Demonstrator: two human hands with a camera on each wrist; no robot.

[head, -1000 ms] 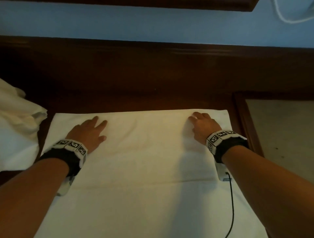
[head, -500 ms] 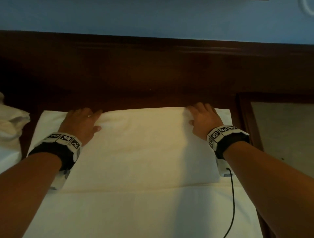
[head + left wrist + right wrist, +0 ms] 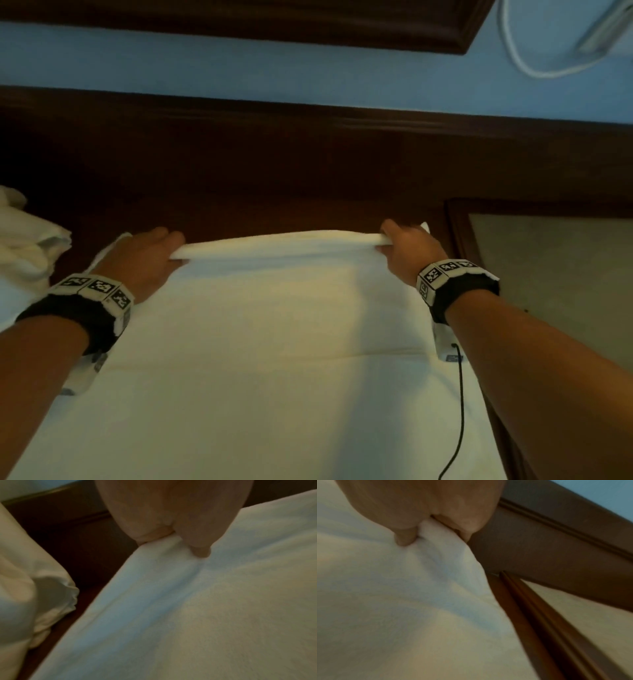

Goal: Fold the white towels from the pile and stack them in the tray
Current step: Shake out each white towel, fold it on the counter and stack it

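My left hand (image 3: 140,260) and right hand (image 3: 409,251) each pinch a far corner of the flat white terry towel (image 3: 274,342), thumbs on top, far edge lifted. Crumpled white towel pile (image 3: 27,246) sits left of it, wooden-rimmed tray (image 3: 455,233) just right.

no readable text, only black-and-white coded squares on both wristbands (image 3: 97,286)

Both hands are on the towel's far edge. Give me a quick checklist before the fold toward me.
1. Left hand pinches the far edge of the towel: ok.
2. Right hand has its grip on the far edge: ok.
3. Edge between the hands lifted and roughly straight: ok.
4. Near part of the towel lies flat: ok.
5. Pile of unfolded towels apart from this one: ok.
6. Tray free to take the towel: cannot tell.
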